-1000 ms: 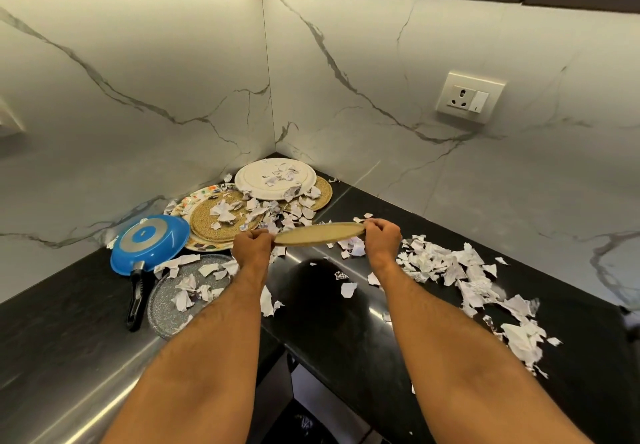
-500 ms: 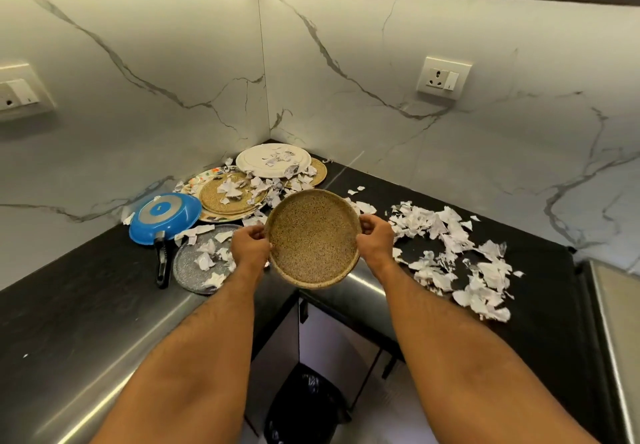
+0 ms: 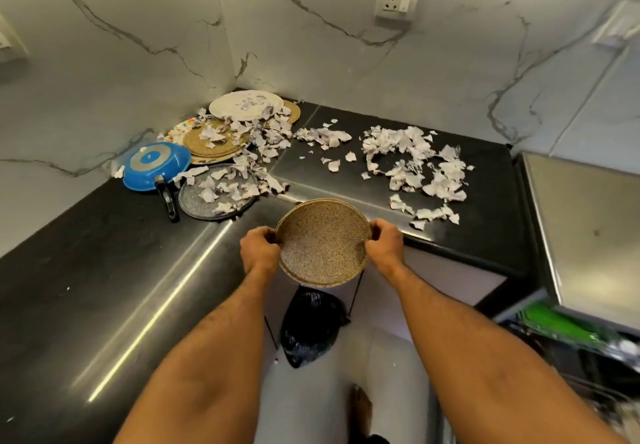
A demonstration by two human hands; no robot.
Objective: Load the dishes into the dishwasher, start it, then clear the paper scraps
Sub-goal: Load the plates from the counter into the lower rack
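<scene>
The speckled tan plate (image 3: pixel 323 244) is held in the air in front of the counter's inner corner, tilted so its face looks up at the camera, above a black bag (image 3: pixel 310 325) on the floor. The left hand (image 3: pixel 259 247) pinches its left rim with curled fingers and thumb; the right hand (image 3: pixel 386 244) grips the right rim the same way. Behind it, on the black counter (image 3: pixel 86 270), paper scraps (image 3: pixel 412 163) lie scattered. More scraps cover a grey plate (image 3: pixel 204 201), a woven mat (image 3: pixel 207 145) and a white plate (image 3: pixel 242 107). A blue pan (image 3: pixel 156 166) lies upside down just beside the grey plate.
</scene>
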